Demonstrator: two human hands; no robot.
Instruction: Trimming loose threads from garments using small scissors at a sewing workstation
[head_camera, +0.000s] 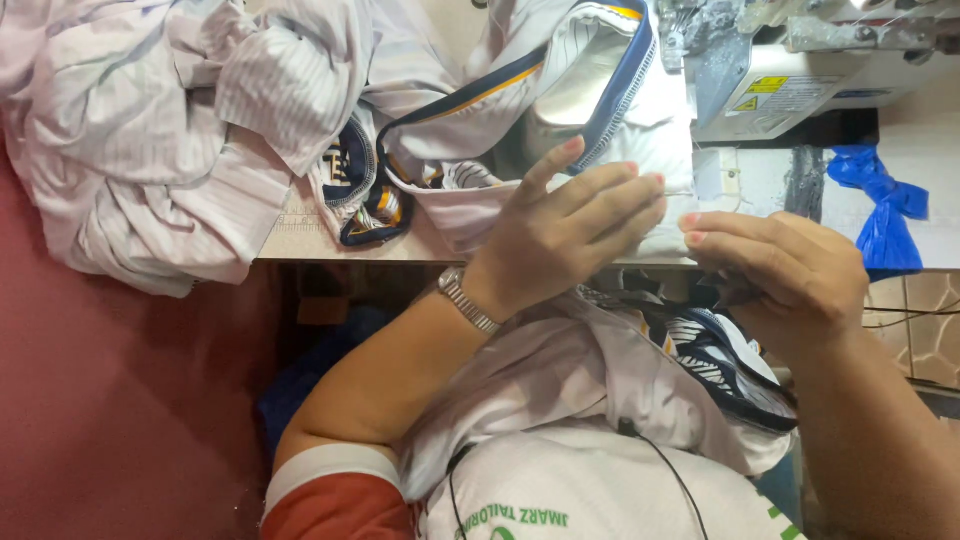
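Holding: white shirt (560, 370) lies in the lap, near side of the sewing machine (790, 70).
Left hand (565, 235): fingers curled, pinching the shirt's edge.
Right hand (790, 265): fingers bent, gripping that edge too.
Progress: edge not yet under the machine, I think.
Far: heap of pale shirts (150, 130) waits left of the machine.

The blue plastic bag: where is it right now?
In the head view the blue plastic bag hangs at the far right of the table edge, below the sewing machine and just above the right hand.
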